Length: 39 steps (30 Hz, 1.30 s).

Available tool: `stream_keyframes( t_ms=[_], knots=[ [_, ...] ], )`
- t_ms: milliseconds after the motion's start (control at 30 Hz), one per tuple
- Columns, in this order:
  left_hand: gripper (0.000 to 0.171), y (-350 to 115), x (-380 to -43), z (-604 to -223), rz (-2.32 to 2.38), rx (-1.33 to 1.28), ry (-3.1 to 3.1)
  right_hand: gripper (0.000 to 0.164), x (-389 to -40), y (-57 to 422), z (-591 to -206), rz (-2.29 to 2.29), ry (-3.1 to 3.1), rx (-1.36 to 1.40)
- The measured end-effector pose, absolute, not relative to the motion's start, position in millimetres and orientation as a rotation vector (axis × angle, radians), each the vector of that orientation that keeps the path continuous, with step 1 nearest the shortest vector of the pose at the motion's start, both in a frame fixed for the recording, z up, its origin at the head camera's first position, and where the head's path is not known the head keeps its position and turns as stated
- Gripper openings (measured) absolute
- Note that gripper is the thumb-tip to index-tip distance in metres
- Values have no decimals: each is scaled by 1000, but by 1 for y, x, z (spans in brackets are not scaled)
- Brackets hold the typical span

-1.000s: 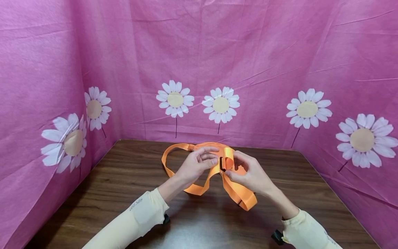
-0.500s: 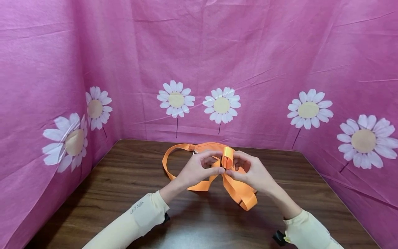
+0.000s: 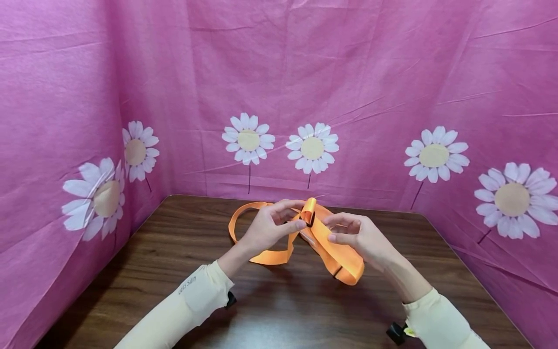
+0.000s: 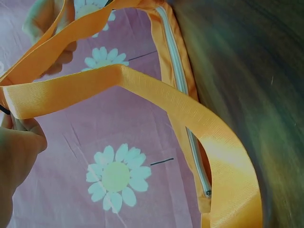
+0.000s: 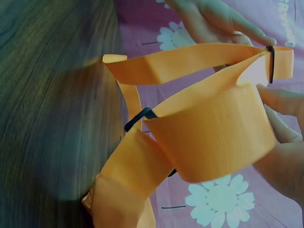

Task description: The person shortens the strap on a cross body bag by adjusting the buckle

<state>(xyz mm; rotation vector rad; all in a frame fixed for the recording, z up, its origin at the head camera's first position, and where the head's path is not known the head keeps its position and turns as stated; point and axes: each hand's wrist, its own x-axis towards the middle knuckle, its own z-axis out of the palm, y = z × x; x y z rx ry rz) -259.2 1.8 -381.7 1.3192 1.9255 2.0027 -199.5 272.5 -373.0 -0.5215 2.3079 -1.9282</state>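
Observation:
In the head view, an orange bag (image 3: 323,212) with a long webbing strap (image 3: 333,247) lies at the far middle of the table. The left hand (image 3: 271,227) pinches a black strap slider (image 3: 311,221), above which the webbing stands up in a small loop. Thumb and fingers of the right hand (image 3: 365,241) hold the strap just right of the slider. A second black fitting (image 5: 140,118) sits lower on the strap in the right wrist view. Seen from the left wrist, the bag's pale zipper (image 4: 173,47) runs along behind the webbing.
The brown wooden table (image 3: 279,310) extends toward the person. Pink cloth (image 3: 357,72) printed with white daisies hangs around its back and sides. A wide strap loop (image 3: 237,218) lies left, beyond the left hand.
The left hand has closed its fingers on the slider and moved it slightly up and left. The right hand has shifted from beside the slider rightward onto the strap, drawing apart from the left.

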Motion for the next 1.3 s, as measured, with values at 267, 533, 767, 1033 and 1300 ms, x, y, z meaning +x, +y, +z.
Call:
stream_keyframes(
  t_ms=[267, 533, 767, 1033, 1300],
  knots=[
    [42, -5, -263, -378, 2066, 1304, 1970, 33, -204, 283, -372, -1806, 2360, -599],
    [37, -7, -265, -375, 2226, 1274, 1923, 25, -209, 291, -370, -1712, 2371, -687],
    [37, -9, -262, -369, 2243, 1243, 1923, 26, -208, 293, -369, -1555, 2439, -702],
    [41, -7, -259, -373, 2069, 1367, 2051, 35, -198, 270, -370, -1275, 2915, -844],
    [44, -1, -257, -380, 1954, 1407, 2115, 44, -183, 242, -364, -1489, 3031, -1058]
  ],
)
